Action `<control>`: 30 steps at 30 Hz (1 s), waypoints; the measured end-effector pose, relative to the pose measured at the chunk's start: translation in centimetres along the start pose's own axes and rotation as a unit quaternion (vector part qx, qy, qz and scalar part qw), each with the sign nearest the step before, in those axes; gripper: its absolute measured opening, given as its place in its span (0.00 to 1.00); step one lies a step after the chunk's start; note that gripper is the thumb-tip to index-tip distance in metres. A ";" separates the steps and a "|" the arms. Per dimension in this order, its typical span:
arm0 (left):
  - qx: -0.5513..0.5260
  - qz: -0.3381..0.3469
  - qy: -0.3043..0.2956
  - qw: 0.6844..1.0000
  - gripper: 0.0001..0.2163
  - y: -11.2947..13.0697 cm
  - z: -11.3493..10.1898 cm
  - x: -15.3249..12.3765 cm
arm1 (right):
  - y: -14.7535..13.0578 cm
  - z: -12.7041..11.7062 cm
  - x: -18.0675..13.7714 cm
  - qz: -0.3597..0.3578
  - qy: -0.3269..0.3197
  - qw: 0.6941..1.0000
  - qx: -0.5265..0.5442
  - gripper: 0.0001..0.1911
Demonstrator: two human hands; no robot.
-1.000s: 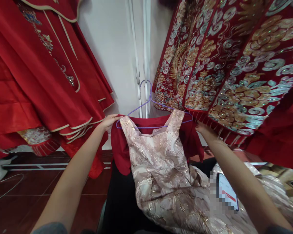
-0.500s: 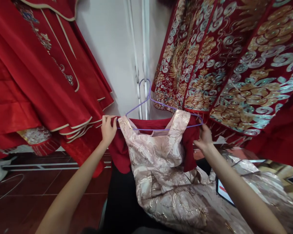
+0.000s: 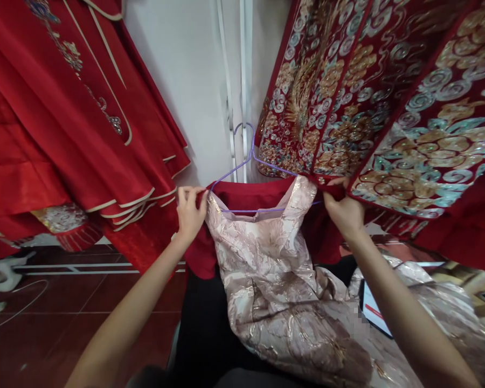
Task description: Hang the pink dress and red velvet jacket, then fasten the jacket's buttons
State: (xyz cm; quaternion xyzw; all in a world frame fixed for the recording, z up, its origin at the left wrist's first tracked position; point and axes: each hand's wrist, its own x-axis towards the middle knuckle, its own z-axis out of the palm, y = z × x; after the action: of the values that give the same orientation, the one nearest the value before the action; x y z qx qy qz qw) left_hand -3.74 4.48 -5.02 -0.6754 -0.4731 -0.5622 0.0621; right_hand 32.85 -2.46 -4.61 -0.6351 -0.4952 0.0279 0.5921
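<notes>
A sleeveless pale pink and gold brocade dress (image 3: 262,242) hangs by its wide straps on a purple hanger (image 3: 233,170), its skirt spread over the lap. Behind the straps lies a dark red garment (image 3: 253,191), its upper edge stretched above the hanger's lower bar. My left hand (image 3: 191,213) pinches the red cloth at the left shoulder, near the hanger's end. At the opposite shoulder my right hand (image 3: 345,211) is closed on the red cloth, thumb showing. Red fabric hides most of the hanger's right end.
Red garments (image 3: 84,118) hang at the left, and an embroidered red garment (image 3: 388,108) at the right. White metal poles (image 3: 246,81) stand behind the hanger. A phone (image 3: 374,310) lies on the skirt by my right forearm. White shoes (image 3: 4,277) are on the floor.
My right hand has risen and pulled the red cloth up over the hanger's right arm, which showed before. The cloth's top edge sits higher. My left hand has shifted slightly right and up.
</notes>
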 end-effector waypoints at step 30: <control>-0.303 -0.171 -0.166 0.923 0.13 7.1 3.2 -4.7 | -5.8 7.7 -8.9 -0.092 -0.233 0.925 0.287 0.20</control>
State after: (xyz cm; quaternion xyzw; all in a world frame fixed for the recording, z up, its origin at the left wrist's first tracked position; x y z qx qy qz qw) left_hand 3.89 -0.08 -6.84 -0.6543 -0.3921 -0.5609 -0.3218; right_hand 20.11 -3.89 -7.29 -0.3657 -0.6459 0.2614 0.6171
